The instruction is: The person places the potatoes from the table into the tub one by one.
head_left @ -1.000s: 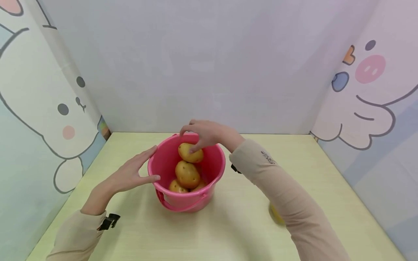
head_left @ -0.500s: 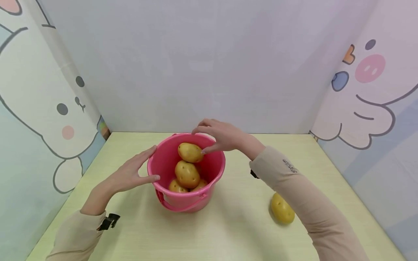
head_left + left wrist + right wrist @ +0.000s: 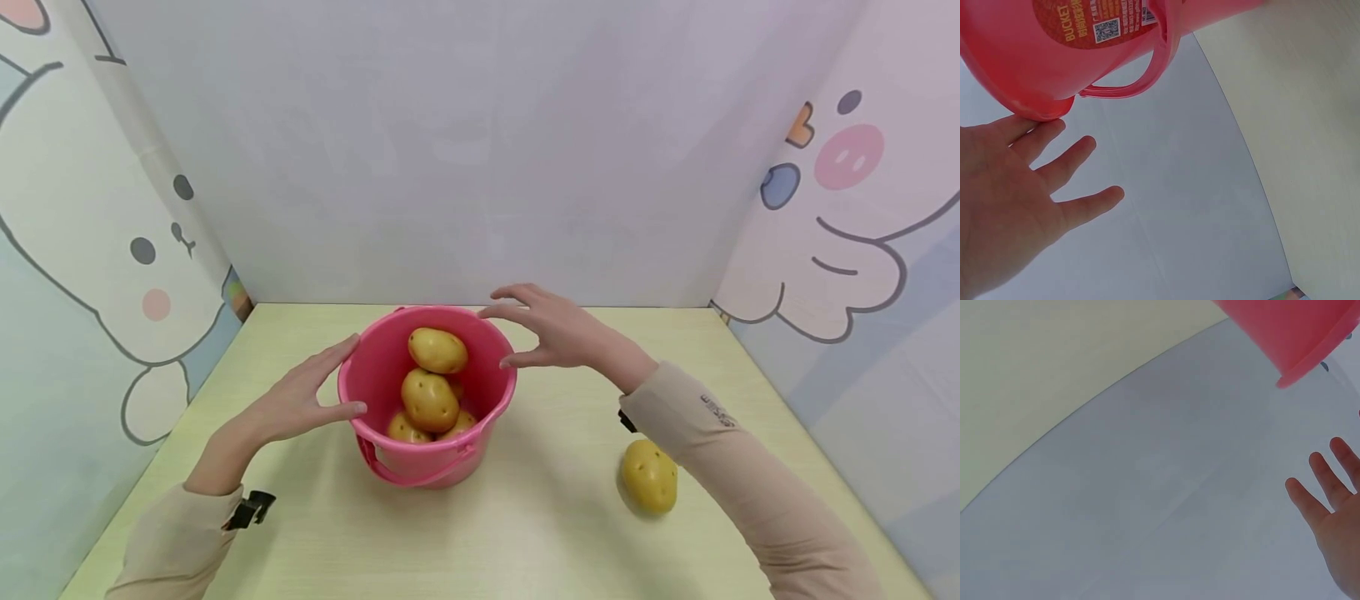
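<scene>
A pink bucket [image 3: 442,462] stands on the table with several yellow potatoes inside. The topmost potato [image 3: 438,350] lies toward the back wall, above another potato [image 3: 431,402] in the middle. My left hand [image 3: 300,400] touches the bucket's left rim, its fingers spread and straight, as the left wrist view shows at the fingertips of this hand [image 3: 1016,194]. Over the right rim, my right hand [image 3: 558,333] hovers with fingers relaxed and apart, holding nothing. In the right wrist view only part of that hand [image 3: 1338,519] shows, below the bucket [image 3: 1297,331]. Lower potatoes are partly hidden.
One more potato [image 3: 649,477] lies on the pale table [image 3: 525,533] to the right, beside the right sleeve [image 3: 720,442]. A plain wall [image 3: 480,167] rises behind the table, and cartoon-printed side panels [image 3: 840,250] flank it.
My right hand has let go of the topmost potato and moved right, out over the bucket's rim. The potato on the table has come into fuller view. My left hand stays put.
</scene>
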`<action>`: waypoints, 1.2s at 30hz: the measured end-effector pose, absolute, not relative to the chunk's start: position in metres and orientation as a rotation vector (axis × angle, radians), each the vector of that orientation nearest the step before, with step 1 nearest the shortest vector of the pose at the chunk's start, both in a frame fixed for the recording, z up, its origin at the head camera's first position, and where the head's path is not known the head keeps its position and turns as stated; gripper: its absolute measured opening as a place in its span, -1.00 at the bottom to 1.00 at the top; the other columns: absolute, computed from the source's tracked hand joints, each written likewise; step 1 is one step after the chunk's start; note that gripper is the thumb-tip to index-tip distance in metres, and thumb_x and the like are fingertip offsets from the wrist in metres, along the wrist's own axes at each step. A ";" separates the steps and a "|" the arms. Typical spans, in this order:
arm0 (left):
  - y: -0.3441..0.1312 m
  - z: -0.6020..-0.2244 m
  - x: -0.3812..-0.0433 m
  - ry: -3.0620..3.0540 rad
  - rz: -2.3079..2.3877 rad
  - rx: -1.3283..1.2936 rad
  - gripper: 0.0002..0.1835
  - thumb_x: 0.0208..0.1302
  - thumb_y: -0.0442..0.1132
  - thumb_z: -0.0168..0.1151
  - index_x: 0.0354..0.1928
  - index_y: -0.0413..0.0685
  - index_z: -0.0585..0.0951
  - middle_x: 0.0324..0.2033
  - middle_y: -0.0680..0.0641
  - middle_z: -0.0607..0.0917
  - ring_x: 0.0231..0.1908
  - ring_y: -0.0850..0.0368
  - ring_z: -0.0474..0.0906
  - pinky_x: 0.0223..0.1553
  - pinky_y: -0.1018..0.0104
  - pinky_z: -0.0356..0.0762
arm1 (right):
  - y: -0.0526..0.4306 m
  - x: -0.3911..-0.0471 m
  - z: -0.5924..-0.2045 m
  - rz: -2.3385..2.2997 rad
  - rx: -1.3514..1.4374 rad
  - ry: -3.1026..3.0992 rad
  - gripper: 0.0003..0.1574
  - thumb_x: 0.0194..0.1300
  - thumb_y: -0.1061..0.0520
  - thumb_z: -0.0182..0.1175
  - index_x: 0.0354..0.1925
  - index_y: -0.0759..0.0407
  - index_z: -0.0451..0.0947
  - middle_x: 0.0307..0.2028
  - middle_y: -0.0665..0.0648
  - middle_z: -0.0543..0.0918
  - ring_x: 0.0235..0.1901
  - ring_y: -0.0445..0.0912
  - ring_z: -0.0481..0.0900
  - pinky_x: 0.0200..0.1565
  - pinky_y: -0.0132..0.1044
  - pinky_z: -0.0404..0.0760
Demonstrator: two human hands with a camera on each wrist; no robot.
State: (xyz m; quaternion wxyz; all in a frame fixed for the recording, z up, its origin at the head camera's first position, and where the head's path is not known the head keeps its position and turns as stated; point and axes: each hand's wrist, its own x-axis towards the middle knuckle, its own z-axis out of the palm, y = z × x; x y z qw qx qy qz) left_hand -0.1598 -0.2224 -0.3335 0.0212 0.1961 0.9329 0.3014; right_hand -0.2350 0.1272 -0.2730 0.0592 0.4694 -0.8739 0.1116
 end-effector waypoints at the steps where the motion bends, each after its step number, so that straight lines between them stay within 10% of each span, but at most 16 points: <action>1: -0.222 -0.333 -0.160 2.892 0.934 0.607 0.02 -0.10 0.17 0.28 0.35 0.05 -0.02 0.27 -0.11 0.11 0.19 -0.14 0.04 -0.14 -0.18 0.37 | 0.131 -0.234 -0.274 0.331 1.425 -2.632 -0.15 -0.12 -0.18 0.34 0.16 -0.06 0.31 0.15 0.10 0.27 0.14 -0.05 0.16 -0.07 -0.10 0.44; 36: -0.222 -0.334 -0.160 2.906 0.926 0.616 -0.02 -0.07 0.09 0.30 0.35 0.03 0.00 0.26 -0.11 0.12 0.19 -0.13 0.05 -0.13 -0.18 0.36 | 0.256 -0.180 -0.343 0.231 1.370 -2.601 -0.13 -0.08 -0.39 0.18 0.17 -0.10 0.30 0.17 0.11 0.25 0.18 0.10 0.11 0.05 0.10 0.19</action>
